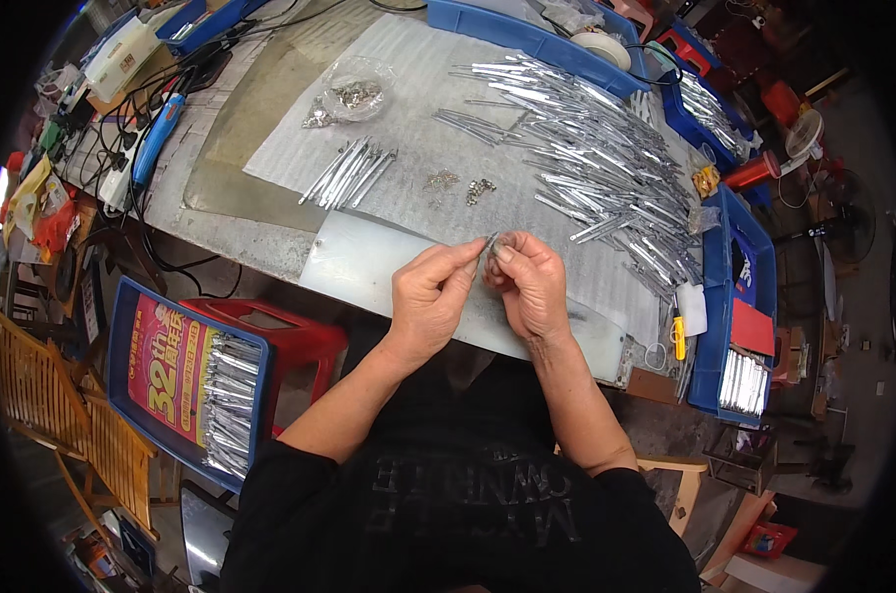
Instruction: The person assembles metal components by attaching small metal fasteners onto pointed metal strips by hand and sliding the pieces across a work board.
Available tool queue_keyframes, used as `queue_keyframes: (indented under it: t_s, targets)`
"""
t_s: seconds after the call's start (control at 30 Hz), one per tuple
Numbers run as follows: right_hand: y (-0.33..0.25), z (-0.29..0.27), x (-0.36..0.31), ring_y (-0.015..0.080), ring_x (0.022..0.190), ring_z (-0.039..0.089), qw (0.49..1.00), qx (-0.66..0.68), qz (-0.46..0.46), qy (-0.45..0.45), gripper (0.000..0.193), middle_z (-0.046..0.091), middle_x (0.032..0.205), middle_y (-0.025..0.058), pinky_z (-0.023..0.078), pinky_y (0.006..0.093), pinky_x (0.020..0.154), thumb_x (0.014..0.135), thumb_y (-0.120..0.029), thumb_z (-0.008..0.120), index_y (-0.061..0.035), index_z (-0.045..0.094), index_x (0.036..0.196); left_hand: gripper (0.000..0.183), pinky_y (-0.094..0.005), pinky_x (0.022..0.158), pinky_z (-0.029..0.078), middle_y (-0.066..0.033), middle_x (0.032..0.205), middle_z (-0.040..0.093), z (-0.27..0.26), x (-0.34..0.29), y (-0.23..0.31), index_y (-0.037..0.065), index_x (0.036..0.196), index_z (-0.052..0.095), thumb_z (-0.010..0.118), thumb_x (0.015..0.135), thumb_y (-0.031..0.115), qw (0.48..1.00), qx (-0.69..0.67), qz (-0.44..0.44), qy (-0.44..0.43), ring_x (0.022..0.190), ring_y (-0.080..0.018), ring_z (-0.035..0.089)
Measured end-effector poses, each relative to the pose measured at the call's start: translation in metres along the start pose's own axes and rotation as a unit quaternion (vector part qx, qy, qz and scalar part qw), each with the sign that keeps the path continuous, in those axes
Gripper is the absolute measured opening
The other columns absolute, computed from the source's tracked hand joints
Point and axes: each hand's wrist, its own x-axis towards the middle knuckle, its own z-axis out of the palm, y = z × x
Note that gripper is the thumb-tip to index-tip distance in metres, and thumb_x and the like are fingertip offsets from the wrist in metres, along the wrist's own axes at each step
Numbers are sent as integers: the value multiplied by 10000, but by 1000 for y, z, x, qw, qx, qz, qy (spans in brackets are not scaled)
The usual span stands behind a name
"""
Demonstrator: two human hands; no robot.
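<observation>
Over the near edge of the table, my left hand (432, 298) and my right hand (529, 289) meet fingertip to fingertip. Both are closed in a pinch on a small grey metal piece (490, 241), most of it hidden by the fingers. Just beyond them lie two little heaps of small metal parts, one coppery (441, 180) and one silvery (481, 191). A bundle of thin metal strips (349, 173) rests to the left. Farther back is a clear plastic bag (359, 91) of small fittings. To the right spreads a large pile of metal strips (596, 148).
A pale board (354, 259) lies along the table's front edge. Blue bins stand at the back (527, 40) and right (710, 326). Left of me, another blue bin (260, 395) of strips sits beside a red stool (305, 346). Cables and a blue tool (159, 138) occupy the left end.
</observation>
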Motion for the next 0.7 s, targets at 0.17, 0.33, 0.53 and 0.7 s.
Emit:
queue_keyframes:
  t_s: [0.17,0.33,0.53,0.7]
  targets:
    - [4,0,0,76,584,419,999,26,-12,-19,80,500,668,-4,344,215,546,807,-79,562,-13,554,852,177,-215,557,430,-75,743,585,2,-1,6,-20,980,611,549,814,-13,999,-29,-20,-11,638,-104,540]
    - [6,1,-1,75,590,418,999,39,-10,-18,79,494,669,-7,341,216,540,821,-94,551,-18,546,841,178,-213,567,436,-76,753,587,2,-1,6,-26,983,609,546,817,-14,999,-38,-29,-16,645,-104,543]
    - [13,2,-3,59,602,392,990,-95,-107,-13,163,462,664,-15,334,204,549,890,-153,474,-11,534,836,199,-195,568,415,-53,777,574,6,-3,0,-15,1008,606,540,820,-21,998,-53,-35,-11,658,-78,516]
    - [12,9,-6,51,621,400,970,-191,-148,23,210,472,692,-13,348,192,563,910,-182,449,6,534,870,208,-177,576,402,-34,791,560,7,-3,-3,-6,1026,603,537,829,-17,998,-58,-34,-12,666,-54,489]
